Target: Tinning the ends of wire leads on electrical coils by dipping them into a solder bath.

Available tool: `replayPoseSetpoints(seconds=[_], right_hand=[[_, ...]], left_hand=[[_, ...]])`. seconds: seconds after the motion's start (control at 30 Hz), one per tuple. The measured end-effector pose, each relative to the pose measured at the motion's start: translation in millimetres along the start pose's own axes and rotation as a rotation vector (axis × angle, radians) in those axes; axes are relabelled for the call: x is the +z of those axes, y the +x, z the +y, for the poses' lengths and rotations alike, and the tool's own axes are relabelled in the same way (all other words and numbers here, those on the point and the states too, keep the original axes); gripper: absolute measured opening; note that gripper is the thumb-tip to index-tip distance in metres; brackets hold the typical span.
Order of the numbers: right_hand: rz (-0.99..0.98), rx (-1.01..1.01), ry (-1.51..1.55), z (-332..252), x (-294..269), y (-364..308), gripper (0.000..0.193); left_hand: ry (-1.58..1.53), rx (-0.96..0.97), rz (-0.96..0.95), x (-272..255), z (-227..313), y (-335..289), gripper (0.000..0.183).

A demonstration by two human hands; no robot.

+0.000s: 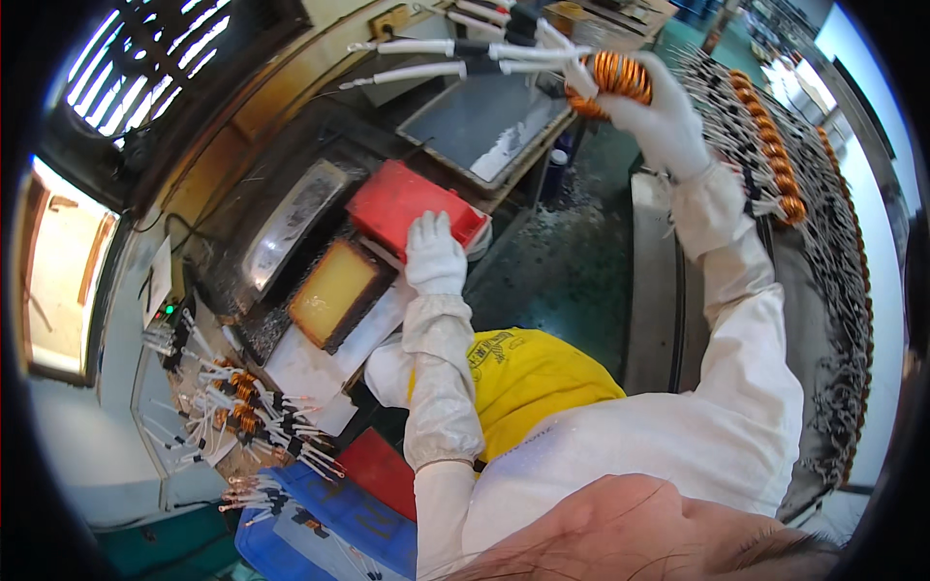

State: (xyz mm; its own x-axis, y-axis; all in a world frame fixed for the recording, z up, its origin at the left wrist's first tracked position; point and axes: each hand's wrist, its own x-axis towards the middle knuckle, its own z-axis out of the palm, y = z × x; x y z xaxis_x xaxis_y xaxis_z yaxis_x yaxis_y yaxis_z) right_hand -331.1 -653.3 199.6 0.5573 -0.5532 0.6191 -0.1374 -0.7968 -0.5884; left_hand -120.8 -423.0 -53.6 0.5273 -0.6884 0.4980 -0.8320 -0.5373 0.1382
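My right hand point(668, 121), in a white glove, is raised at the upper right and closed around copper wire coils point(622, 79). White-sleeved leads point(417, 46) with black bands and bare tips stretch leftward from the coils. In a white glove too, my left hand point(435, 257) lies with its fingers stretched out on a red plastic box point(397, 201). Its thumb is not visible. Beside the box sits a brown-crusted pan point(334, 293) with a yellow surface. Left of that is a long trough point(294, 225) with a shiny silver surface.
Coils with white leads point(242, 407) are heaped at the left, above a blue bin point(339, 513) and a red bin point(380, 474). Rows of coils point(765, 136) line the right side. A shallow grey tray point(475, 121) stands at the back. Yellow cloth point(533, 378) covers my lap.
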Motion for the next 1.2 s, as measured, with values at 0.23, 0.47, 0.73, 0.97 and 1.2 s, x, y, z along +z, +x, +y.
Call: replayPoseSetpoints(seconds=[0.23,0.47,0.73,0.97,1.2], right_hand=[[-0.151,0.257,-0.167,-103.2,-92.0,21.9,0.044],[-0.238,-0.147,-0.524,-33.5,-191.8,11.6,0.035],[-0.295,0.091,-0.602,-41.8,-216.5,-32.7,0.051],[-0.438,0.317,-0.753,49.4,-253.5,-95.8,0.048],[-0.343,0.654,-0.948,144.2,-331.1,-158.4,0.055]], left_hand=[[-0.019,-0.004,-0.019,-0.5,-6.1,-5.6,0.047],[-0.034,0.019,-0.067,-9.2,1.9,4.1,0.042],[-0.012,0.042,-0.053,-6.9,-4.7,2.5,0.042],[-0.008,0.016,-0.101,-15.0,-1.4,2.3,0.043],[-0.016,0.035,-0.102,-14.7,-1.3,4.4,0.043]])
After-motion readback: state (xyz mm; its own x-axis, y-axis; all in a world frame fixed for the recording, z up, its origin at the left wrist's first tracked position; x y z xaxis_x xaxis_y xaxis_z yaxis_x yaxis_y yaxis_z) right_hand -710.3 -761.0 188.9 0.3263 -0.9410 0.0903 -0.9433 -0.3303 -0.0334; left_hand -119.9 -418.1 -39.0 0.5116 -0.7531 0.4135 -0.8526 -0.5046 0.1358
